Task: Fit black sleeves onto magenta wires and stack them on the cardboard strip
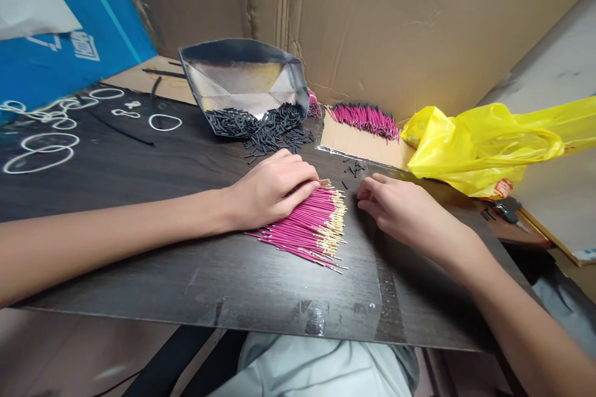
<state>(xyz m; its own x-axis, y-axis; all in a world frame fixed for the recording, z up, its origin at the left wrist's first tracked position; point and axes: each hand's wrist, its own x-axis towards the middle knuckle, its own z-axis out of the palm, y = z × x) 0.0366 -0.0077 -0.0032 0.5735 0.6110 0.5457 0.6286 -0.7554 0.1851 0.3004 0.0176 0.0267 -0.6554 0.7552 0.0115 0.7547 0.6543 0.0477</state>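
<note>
A fanned bundle of thin magenta wires (302,223) with gold-coloured tips lies on the dark table. My left hand (284,189) rests on the upper left of this bundle, fingers pressed together over the wires. Just right of the gold tips, my right hand (384,201) is closed above the table; whatever its fingertips may hold is hidden. Several short black tubes (354,169) lie between and beyond the hands. Behind my left hand, a tipped-over dark container (242,53) spills a heap of black tubes (279,127).
Magenta wires with black ends (365,119) lie on a cardboard piece (358,144) at the back. A yellow plastic bag (484,142) sits at the right. White rubber bands (165,123) lie at the left. Cardboard (372,25) stands behind the table (223,285).
</note>
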